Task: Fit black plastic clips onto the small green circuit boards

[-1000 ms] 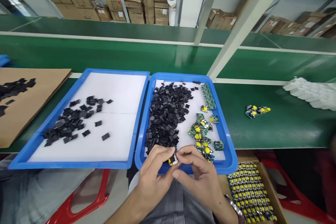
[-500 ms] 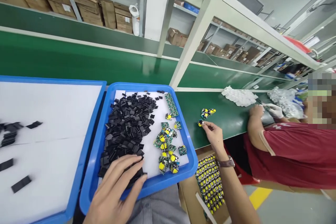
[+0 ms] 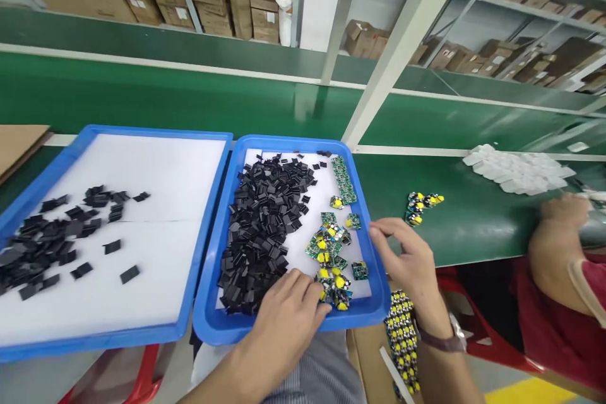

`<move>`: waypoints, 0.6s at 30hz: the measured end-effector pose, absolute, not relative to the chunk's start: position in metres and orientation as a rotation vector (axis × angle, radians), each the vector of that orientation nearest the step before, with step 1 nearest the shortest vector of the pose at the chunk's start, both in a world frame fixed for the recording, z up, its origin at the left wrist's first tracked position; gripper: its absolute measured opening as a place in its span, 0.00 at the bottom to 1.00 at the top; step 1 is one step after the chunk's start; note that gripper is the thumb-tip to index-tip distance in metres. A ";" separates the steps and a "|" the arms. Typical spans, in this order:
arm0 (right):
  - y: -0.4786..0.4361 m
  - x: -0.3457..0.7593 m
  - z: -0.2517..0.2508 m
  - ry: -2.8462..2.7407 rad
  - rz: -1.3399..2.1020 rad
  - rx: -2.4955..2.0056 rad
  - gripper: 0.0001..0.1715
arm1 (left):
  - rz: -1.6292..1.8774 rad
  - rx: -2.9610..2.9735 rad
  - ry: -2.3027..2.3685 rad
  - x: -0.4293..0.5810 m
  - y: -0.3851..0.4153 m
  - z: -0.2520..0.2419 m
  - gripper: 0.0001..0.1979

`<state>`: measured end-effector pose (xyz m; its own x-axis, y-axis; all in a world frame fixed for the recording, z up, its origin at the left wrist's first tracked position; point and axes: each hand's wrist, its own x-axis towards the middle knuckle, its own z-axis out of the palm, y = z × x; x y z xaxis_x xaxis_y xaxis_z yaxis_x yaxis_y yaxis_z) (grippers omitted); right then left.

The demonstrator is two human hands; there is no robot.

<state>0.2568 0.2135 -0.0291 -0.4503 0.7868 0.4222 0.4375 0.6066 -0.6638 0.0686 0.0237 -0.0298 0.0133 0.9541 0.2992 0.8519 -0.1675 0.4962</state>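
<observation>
A blue tray [image 3: 213,323] in front of me holds a heap of small black pieces [image 3: 265,221] and a cluster of green circuit boards with yellow parts [image 3: 327,243]. My left hand [image 3: 288,310] lies on the tray's near edge. Its fingertips rest where the black heap meets the nearest boards [image 3: 339,295], and I see nothing gripped in it. My right hand [image 3: 408,259] hovers over the tray's right rim with its fingers loosely apart and empty. A small pile of finished boards [image 3: 421,204] lies on the green belt just beyond it.
A second blue tray [image 3: 95,342] at left holds scattered black pieces [image 3: 47,241]. White parts [image 3: 516,170] lie at the far right of the belt. A co-worker's arm [image 3: 553,246] works there. A cardboard box of boards [image 3: 402,342] stands below the table edge. A slanted shelf post [image 3: 398,57] rises behind.
My right hand has drawn back from the small pile on the belt, now empty. My left hand slid right from the black heap to the boards. My head turned left.
</observation>
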 end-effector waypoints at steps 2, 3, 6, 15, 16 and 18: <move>0.191 0.243 -0.019 -2.205 0.654 -0.726 0.08 | 0.873 2.019 1.835 0.065 0.022 -0.025 0.02; 0.182 0.239 -0.016 -2.246 0.659 -0.648 0.09 | 0.911 1.940 1.799 0.059 0.018 -0.021 0.04; 0.162 0.227 -0.011 -2.399 0.645 -0.504 0.11 | 1.156 1.595 1.806 0.030 -0.001 -0.010 0.11; 0.123 0.163 -0.041 -2.865 0.147 -0.217 0.18 | 1.786 0.837 1.720 0.008 -0.040 -0.018 0.08; 0.122 0.162 -0.047 -2.862 0.119 -0.201 0.18 | 1.795 0.827 1.674 0.013 -0.042 -0.021 0.08; 0.125 0.165 -0.061 -2.795 0.121 -0.222 0.15 | 1.807 0.800 1.615 0.022 -0.045 -0.027 0.10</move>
<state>0.1648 0.1246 -0.0614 -0.9322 0.1673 0.3210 0.1389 0.9842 -0.1095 0.0223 -0.0451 -0.0274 -0.6513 0.7568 0.0550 -0.0303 -0.0983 0.9947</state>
